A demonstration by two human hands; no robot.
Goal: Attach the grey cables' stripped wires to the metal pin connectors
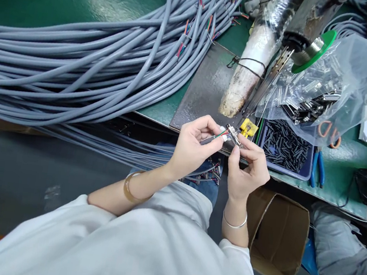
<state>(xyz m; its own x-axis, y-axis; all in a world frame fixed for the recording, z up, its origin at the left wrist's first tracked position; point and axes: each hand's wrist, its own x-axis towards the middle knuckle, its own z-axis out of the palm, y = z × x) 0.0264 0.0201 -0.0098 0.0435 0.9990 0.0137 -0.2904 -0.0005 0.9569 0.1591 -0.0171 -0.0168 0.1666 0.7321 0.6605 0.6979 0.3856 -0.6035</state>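
Note:
My left hand pinches the stripped end of a grey cable, whose green and red wires show between thumb and forefinger. Against those wires is a metal multi-pin connector, gripped at its right end by the thumb and fingers of my right hand. Just above the connector sits the tip of a soldering iron, which slants down from its holder; I cannot tell whether they touch. A yellow block lies right behind the connector. The rest of the held cable is mostly hidden by my left hand.
A thick bundle of grey cables covers the left of the green bench. To the right are a bin of black sleeves, a plastic bag of connectors, a solder spool and blue-handled pliers. Below stands a cardboard box; another person's leg is nearby.

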